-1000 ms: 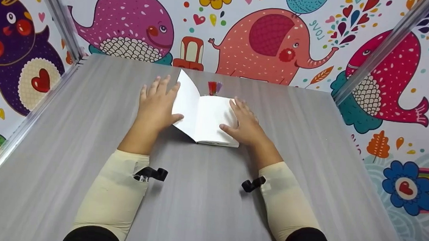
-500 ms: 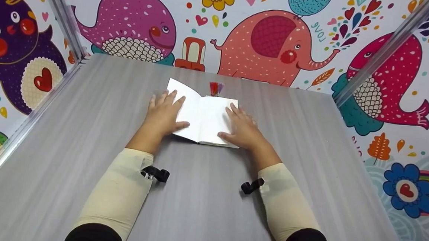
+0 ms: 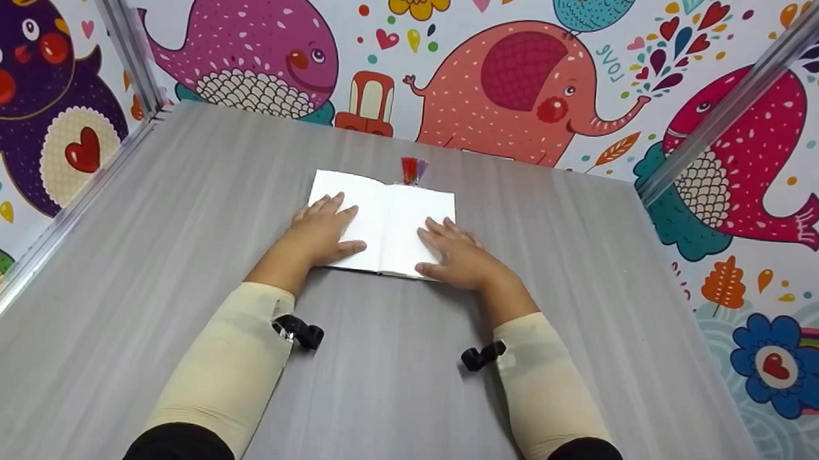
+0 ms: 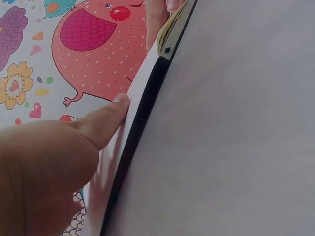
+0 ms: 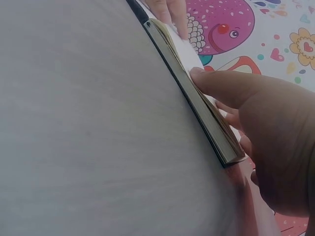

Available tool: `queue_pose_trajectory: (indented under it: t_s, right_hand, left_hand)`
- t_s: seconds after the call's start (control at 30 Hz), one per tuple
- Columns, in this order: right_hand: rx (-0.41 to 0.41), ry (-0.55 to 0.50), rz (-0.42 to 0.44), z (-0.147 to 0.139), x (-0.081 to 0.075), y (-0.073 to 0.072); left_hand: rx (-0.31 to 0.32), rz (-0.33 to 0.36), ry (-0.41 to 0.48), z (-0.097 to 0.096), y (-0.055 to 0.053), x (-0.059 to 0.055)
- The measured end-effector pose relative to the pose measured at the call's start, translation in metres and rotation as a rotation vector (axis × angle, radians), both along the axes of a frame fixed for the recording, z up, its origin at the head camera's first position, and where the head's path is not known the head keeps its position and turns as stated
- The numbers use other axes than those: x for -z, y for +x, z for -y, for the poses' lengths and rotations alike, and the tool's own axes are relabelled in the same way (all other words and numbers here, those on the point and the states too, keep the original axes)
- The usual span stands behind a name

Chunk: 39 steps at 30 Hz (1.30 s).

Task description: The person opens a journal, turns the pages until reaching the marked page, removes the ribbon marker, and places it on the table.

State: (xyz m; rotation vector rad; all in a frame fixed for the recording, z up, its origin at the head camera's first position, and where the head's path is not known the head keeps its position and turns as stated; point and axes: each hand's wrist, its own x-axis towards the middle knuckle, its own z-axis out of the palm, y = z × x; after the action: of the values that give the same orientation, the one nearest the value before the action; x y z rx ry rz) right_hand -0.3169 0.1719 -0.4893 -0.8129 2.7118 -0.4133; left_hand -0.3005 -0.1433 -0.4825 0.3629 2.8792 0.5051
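Note:
A notebook with blank white pages and a dark cover lies opened out on the grey table. My left hand rests on its left page with the fingers spread. On the right page lies my right hand, its fingers extended toward the far edge. The right wrist view shows the thick page block under the right side, close to the right thumb. In the left wrist view the left side looks thin, with a dark cover edge.
A red and purple tassel sticks out beyond the notebook's far edge. Walls printed with cartoon animals, such as an elephant, stand behind and beside the table. A metal post rises at the left corner, another at the right.
The left page and cover have come down from a raised tilt to lie flat, with the left hand moving down and inward onto them. The right hand has slid slightly nearer.

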Motion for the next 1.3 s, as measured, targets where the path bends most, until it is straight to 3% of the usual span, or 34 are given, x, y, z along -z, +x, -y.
queue_pose_trajectory:
  t_s: [0.2,0.83,1.13,1.3]
  right_hand:
    - [0.01,0.013,0.014,0.0,0.0,-0.001]
    - [-0.003,0.023,0.029,-0.004,-0.008,-0.001]
    - [0.083,-0.052,0.042,-0.004,-0.013,0.003]
    - [0.09,-0.089,0.038,-0.004,-0.014,0.002]
  left_hand:
    - [0.019,0.045,-0.019,-0.001,0.0,0.004]
    - [0.012,0.067,0.007,0.003,-0.005,0.009]
    - [-0.001,0.064,0.02,0.002,-0.004,0.008]
    - [0.003,0.058,0.021,0.003,-0.003,0.007]
